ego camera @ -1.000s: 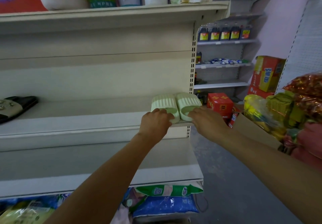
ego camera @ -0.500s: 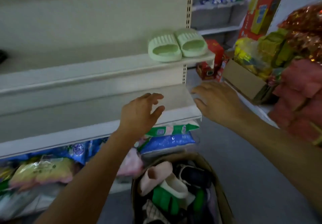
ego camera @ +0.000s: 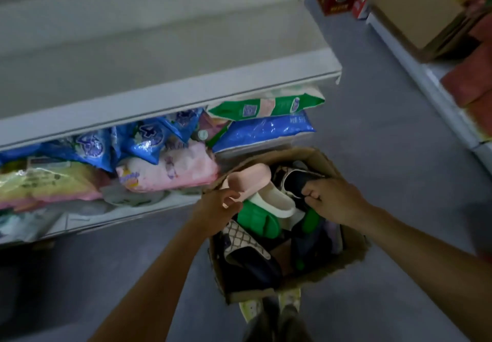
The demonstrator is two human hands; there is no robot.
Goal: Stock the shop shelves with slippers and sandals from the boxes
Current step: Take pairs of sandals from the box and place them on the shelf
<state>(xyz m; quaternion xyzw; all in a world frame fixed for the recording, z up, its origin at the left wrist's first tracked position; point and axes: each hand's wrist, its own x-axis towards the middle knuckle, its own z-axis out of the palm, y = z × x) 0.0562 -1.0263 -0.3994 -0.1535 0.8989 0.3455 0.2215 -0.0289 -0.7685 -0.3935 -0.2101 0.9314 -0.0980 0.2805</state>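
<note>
Slippers lie jumbled in the cardboard box (ego camera: 354,246) on the floor at my feet, which is why I am bent over it with both arms down inside. I keep the box right against the shelf unit so each pair has only a short way to travel. My left hand (ego camera: 217,210) has its fingers curled on the heel end of the pink slipper (ego camera: 250,178), which sits on top of the pile and is the easiest to lift clear. My right hand (ego camera: 334,198) is closed around the edge of a dark slipper (ego camera: 299,179) at the far side of the box (whether it is the pink one's mate I doubt, given the colour). Under them lie a white slipper (ego camera: 274,203) and a green one (ego camera: 257,220), still waiting. Above, the pale shelf (ego camera: 186,94) looks bare in the part I can see, so I judge that is where these go next.
</note>
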